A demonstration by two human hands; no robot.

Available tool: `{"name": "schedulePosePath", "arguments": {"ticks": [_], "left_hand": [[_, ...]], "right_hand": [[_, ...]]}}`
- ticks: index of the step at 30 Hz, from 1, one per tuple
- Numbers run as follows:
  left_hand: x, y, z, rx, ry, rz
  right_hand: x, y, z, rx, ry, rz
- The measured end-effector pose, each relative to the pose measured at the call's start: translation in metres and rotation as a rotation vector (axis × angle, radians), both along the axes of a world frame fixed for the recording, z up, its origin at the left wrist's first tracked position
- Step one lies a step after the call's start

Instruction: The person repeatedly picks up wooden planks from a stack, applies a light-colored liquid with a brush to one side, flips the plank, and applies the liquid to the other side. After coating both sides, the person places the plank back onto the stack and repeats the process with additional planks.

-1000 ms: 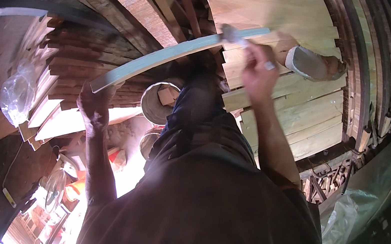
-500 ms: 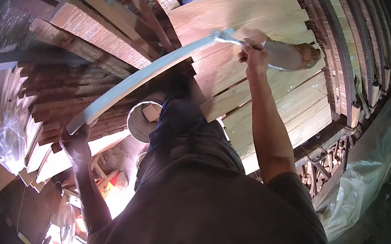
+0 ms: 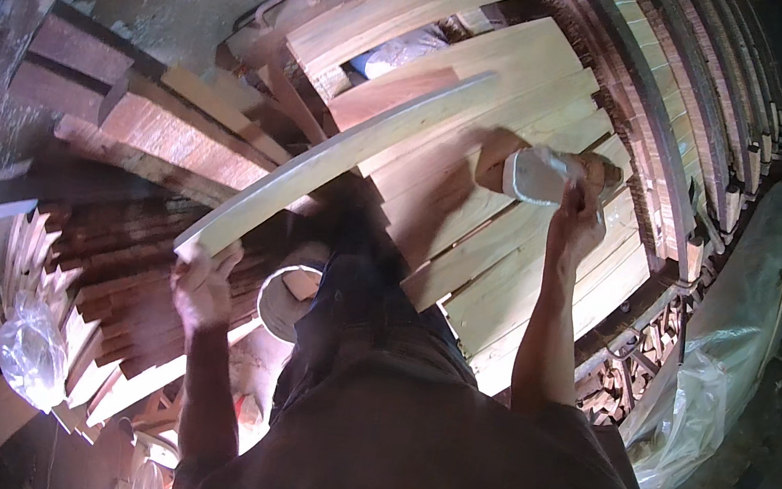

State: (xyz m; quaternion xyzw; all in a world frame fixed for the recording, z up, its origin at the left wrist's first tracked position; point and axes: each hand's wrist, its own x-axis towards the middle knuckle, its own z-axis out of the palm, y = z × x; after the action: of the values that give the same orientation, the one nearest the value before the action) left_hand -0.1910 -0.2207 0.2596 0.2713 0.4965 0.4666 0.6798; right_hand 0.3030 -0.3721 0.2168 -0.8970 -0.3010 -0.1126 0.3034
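Note:
A long, curved pale wood strip [image 3: 343, 161] slants up from the left toward the plank surface. My left hand [image 3: 202, 292] is closed around its lower left end, with the thumb on top. On the pale planks [image 3: 476, 217] lies a container with a whitish inside [image 3: 540, 176] and a brownish outer side. My right hand [image 3: 576, 227] is closed at that container's right edge, holding a brush. Most of the brush is hidden by the fingers and the container's rim, so its bristles cannot be made out now.
Below the strip stands a white bucket [image 3: 277, 314] with a wood block inside. Stacked dark boards [image 3: 134, 272] fill the left, with a clear plastic bag [image 3: 31, 353] beside them. Curved wooden pieces [image 3: 648, 111] line the right. Plastic sheeting [image 3: 707, 393] covers something at far right.
My right hand has drawn the brush off the strip's far end and moved right and down to the container. The strip's near end, in my left hand, has shifted a little right.

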Motion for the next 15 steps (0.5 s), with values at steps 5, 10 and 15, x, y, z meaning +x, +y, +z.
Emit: {"name": "schedulePosePath", "arguments": {"ticks": [5,10,15], "left_hand": [[0.1,0.066,-0.073,-0.154,-0.248,-0.023],[0.184,0.116,-0.128,-0.235,-0.28,-0.093],[0.206,0.148,-0.18,-0.307,-0.216,-0.169]], "right_hand": [[-0.007,-0.009,0.0,-0.387,-0.056,-0.115],[-0.012,-0.007,-0.016,-0.661,0.148,-0.059],[-0.028,0.008,0.018,-0.933,0.284,-0.077]]}}
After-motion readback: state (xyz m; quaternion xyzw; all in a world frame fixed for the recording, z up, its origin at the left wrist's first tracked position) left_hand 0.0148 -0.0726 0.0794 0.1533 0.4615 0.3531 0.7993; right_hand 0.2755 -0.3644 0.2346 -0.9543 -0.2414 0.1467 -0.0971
